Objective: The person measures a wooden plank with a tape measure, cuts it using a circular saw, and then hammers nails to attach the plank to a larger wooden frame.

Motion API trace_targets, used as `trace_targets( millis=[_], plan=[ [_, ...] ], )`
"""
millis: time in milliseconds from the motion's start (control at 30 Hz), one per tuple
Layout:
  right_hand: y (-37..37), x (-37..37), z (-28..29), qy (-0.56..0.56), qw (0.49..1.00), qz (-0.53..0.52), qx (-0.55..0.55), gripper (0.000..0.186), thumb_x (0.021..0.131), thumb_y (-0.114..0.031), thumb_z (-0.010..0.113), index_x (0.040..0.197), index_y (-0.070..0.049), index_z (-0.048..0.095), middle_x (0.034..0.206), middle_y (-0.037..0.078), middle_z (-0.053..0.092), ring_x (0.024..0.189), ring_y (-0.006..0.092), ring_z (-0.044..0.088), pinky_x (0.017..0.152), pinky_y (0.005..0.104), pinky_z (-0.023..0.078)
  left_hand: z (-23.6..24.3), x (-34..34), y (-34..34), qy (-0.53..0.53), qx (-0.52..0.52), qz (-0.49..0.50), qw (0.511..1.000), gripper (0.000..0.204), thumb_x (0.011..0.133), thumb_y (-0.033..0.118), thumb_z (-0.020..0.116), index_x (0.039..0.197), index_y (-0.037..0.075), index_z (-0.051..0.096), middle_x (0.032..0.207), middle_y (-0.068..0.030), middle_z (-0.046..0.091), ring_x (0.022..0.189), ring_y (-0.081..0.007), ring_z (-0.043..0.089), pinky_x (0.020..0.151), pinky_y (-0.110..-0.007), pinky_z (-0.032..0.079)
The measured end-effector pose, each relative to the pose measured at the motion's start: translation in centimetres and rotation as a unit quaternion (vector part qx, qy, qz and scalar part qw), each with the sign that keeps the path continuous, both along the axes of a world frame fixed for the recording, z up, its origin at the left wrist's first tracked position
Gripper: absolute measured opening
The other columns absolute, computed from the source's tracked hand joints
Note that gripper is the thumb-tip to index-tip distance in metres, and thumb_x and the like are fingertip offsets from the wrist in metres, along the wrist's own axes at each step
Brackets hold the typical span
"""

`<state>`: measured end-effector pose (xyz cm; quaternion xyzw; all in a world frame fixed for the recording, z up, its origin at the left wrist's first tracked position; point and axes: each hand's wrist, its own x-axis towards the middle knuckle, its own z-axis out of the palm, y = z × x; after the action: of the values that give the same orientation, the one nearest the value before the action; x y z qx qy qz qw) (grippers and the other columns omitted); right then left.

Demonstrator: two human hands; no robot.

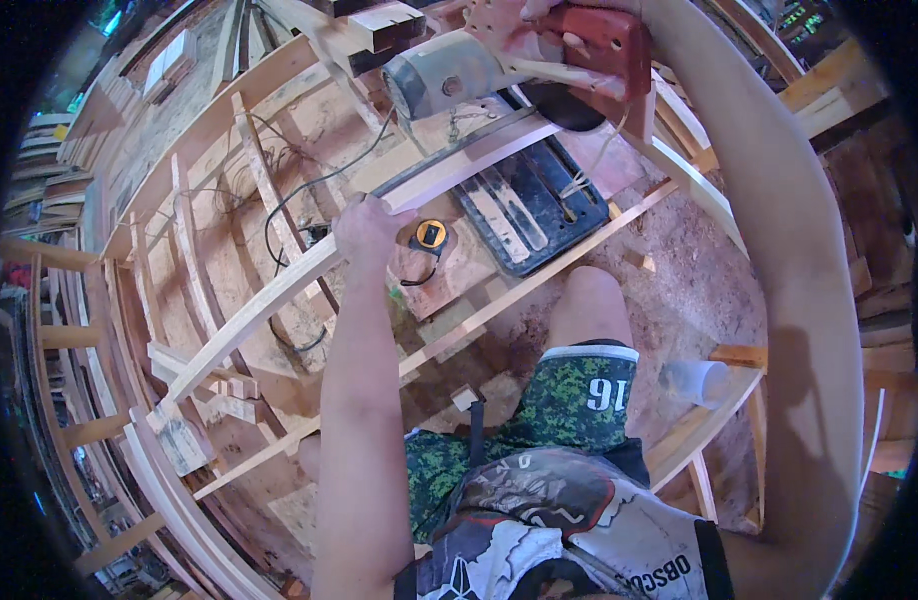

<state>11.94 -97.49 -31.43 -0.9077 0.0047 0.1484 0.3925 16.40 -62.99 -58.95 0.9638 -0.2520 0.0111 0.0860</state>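
Wooden ribs and sawdust fill the workshop floor [679,260] below. The left hand [371,228] is closed around a long curved plank [279,295], near a yellow tape measure [431,235]. The right hand [519,25] grips a red-handled power saw [499,60] at the plank's far end.

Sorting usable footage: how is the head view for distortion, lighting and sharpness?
Head view: strong fisheye bends the long pale wooden strip and darkens the rim; light is even, slightly washed; left hand sharp, right hand on the grey-and-red power saw cropped by the top edge.
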Motion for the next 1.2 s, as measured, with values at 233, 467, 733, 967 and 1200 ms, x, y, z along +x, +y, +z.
trace_targets(
  millis=[233,467,733,967,1200],
  plan=[
    [2.2,-4.5,-1.4,0.006,0.987,-0.161,0.004,0.03,0.079,-0.025,0.071,0.096,0.0,0.068,0.079,0.009,0.068,0.063,0.0177,0.063,0.058,0.0314,0.051,-0.9,0.1,-0.1,-0.037,0.02,0.009,0.999,0.054,0.067,0.063,0.077,0.09,0.013,0.075,0.096,-0.0057,0.068,0.092,-0.0227,0.067,0.08,-0.041,0.049],
    [5.2,-8.7,-3.5,0.005,0.964,-0.258,0.068,0.03,0.079,-0.027,0.071,0.09,0.001,0.066,0.074,0.006,0.064,0.056,0.0105,0.061,0.048,0.0239,0.049,-1.1,0.0,0.2,-0.066,-0.014,-0.003,0.998,0.053,0.065,0.064,0.077,0.082,0.013,0.076,0.093,-0.0047,0.067,0.088,-0.0222,0.067,0.079,-0.04,0.048],
    [5.7,-11.3,-6.6,0.006,0.959,-0.264,0.108,0.031,0.08,-0.023,0.072,0.097,0.002,0.063,0.077,0.006,0.063,0.058,0.0111,0.06,0.052,0.026,0.05,-1.7,0.3,0.4,-0.032,-0.018,-0.004,0.999,0.061,0.064,0.07,0.075,0.09,0.014,0.077,0.098,-0.0068,0.067,0.094,-0.024,0.067,0.081,-0.04,0.05],
    [8.7,-14.5,-7.4,-0.066,0.928,-0.322,-0.173,0.03,0.086,-0.023,0.07,0.099,0.003,0.063,0.086,0.015,0.069,0.074,0.0241,0.066,0.067,0.0375,0.051,-2.3,1.7,1.1,-0.021,-0.083,-0.028,0.996,0.062,0.062,0.061,0.082,0.088,0.006,0.073,0.102,-0.0105,0.067,0.099,-0.029,0.066,0.09,-0.042,0.05],
    [12.2,-15.1,-6.2,-0.326,0.849,-0.357,-0.214,0.036,0.08,-0.021,0.072,0.105,0.0,0.059,0.097,0.024,0.064,0.093,0.0381,0.064,0.079,0.0464,0.049,-3.4,1.2,7.6,-0.102,-0.346,0.017,0.932,0.051,0.076,0.042,0.077,0.092,-0.006,0.069,0.116,-0.0205,0.061,0.111,-0.0376,0.057,0.101,-0.043,0.044]
  ],
)
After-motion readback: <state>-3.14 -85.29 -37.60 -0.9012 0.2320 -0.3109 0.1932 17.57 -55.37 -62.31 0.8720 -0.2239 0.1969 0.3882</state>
